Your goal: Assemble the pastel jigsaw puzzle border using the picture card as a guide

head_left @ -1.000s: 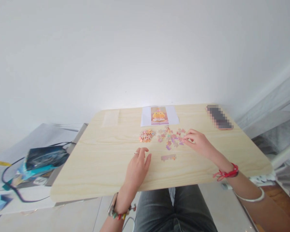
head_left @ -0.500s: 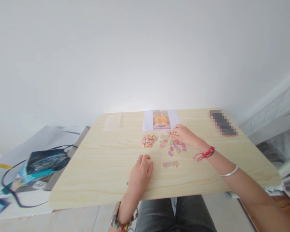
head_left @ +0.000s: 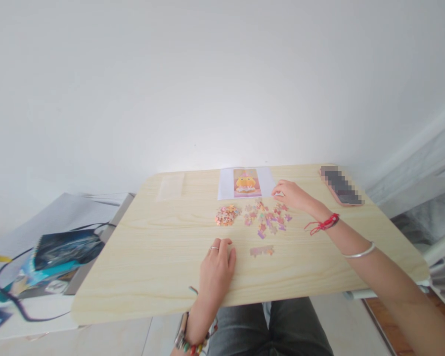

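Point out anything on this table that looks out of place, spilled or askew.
Nothing stands out. The loose puzzle pieces lie scattered on the table below the reference picture, with a tighter pile to their left. The phone lies flat near the far right corner.

One head-worn camera looks forward and down across the table point(head_left: 163, 257) from the seated person's near edge, facing the wall point(head_left: 207, 74).

Bright, soft daylight fills the view; the wall point(head_left: 222, 74) above the table point(head_left: 163, 237) glows brightest just behind its far edge. Shadows on the table are faint. Wide-angle bending curves its edges, and the phone point(head_left: 340, 185) at its far right corner is pixelated
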Tool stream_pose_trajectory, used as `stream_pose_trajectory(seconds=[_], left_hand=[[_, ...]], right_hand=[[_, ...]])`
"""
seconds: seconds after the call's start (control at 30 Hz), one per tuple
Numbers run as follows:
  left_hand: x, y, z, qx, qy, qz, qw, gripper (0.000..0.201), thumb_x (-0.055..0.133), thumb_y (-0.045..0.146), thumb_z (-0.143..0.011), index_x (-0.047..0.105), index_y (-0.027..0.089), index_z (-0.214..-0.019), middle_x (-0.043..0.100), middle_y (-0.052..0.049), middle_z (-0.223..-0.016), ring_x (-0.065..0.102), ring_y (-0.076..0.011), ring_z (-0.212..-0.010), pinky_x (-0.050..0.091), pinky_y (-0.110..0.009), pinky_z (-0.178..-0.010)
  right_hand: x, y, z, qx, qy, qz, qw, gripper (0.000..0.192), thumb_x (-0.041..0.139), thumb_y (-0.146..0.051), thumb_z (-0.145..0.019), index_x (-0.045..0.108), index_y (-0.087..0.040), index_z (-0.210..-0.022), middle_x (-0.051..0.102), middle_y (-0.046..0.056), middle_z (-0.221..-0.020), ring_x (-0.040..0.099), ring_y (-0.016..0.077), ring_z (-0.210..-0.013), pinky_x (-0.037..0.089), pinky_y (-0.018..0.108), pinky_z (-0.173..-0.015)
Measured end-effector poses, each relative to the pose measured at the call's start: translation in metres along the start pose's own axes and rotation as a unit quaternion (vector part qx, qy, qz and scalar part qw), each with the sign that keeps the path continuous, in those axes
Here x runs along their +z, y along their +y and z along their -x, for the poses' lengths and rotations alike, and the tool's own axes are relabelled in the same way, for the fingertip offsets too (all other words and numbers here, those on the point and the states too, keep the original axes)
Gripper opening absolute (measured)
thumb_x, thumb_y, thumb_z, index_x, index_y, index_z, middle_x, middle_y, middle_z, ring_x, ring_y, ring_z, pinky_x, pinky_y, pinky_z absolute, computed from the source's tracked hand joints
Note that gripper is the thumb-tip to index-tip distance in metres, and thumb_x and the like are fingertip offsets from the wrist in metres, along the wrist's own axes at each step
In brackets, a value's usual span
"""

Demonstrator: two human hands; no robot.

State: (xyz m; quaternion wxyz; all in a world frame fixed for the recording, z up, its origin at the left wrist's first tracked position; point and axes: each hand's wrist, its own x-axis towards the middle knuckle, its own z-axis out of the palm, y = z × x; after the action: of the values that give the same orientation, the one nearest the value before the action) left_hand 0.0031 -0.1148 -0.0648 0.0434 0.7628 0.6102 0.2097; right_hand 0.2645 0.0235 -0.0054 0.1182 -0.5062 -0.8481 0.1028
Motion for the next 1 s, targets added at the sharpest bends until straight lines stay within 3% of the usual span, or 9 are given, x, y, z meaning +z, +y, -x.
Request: stream_pose_trajectory(seconds=[0.13, 0.4, 0.77, 1.0], left_hand=[[0.0, 0.0, -0.001, 0.003, 0.0, -0.005, 1.0, 0.014, 0.038, 0.021, -0.086, 0.049, 0.02, -0.094, 0.057, -0.004, -0.084, 0.059, -0.0161, -0.07, 0.045, -0.027, -0.062], [0.0, 0.001, -0.001, -0.001, -0.002, -0.013, 1.0, 0.014, 0.037, 0.023, -0.087, 0.049, 0.019, -0.094, 0.057, -0.004, -0.085, 0.059, -0.0168, -0.071, 0.045, -0.027, -0.061], [0.0, 0.001, -0.001, -0.004, -0.006, -0.015, 1.0, 0.014, 0.038, 0.024, -0.087, 0.049, 0.02, -0.095, 0.057, -0.004, -0.085, 0.059, -0.0166, -0.073, 0.044, -0.026, -0.062], [0.0, 0.001, -0.001, -0.013, -0.016, -0.008, 1.0, 0.016, 0.038, 0.025, -0.087, 0.05, 0.019, -0.096, 0.057, -0.005, -0.086, 0.058, -0.0179, -0.076, 0.043, -0.027, -0.064]], right_hand=[[-0.004, 0.004, 0.017, 0.01, -0.006, -0.006, 1.0, 0.015, 0.054, -0.014, -0.078, 0.068, -0.015, -0.08, 0.058, 0.007, -0.084, 0.056, 0.0161, -0.074, 0.041, 0.026, -0.068], [0.007, -0.02, 0.053, -0.03, -0.022, -0.08, 0.996, 0.014, 0.053, -0.017, -0.081, 0.067, -0.019, -0.079, 0.057, 0.005, -0.084, 0.057, 0.0158, -0.077, 0.043, 0.027, -0.07], [0.016, -0.026, 0.082, -0.037, 0.011, -0.071, 0.997, 0.015, 0.052, -0.015, -0.081, 0.067, -0.02, -0.08, 0.059, 0.005, -0.087, 0.057, 0.0179, -0.084, 0.044, 0.03, -0.077], [0.032, -0.049, 0.098, 0.044, 0.047, -0.047, 0.997, 0.012, 0.054, -0.02, -0.081, 0.065, -0.017, -0.083, 0.058, 0.007, -0.09, 0.057, 0.019, -0.083, 0.044, 0.032, -0.077]])
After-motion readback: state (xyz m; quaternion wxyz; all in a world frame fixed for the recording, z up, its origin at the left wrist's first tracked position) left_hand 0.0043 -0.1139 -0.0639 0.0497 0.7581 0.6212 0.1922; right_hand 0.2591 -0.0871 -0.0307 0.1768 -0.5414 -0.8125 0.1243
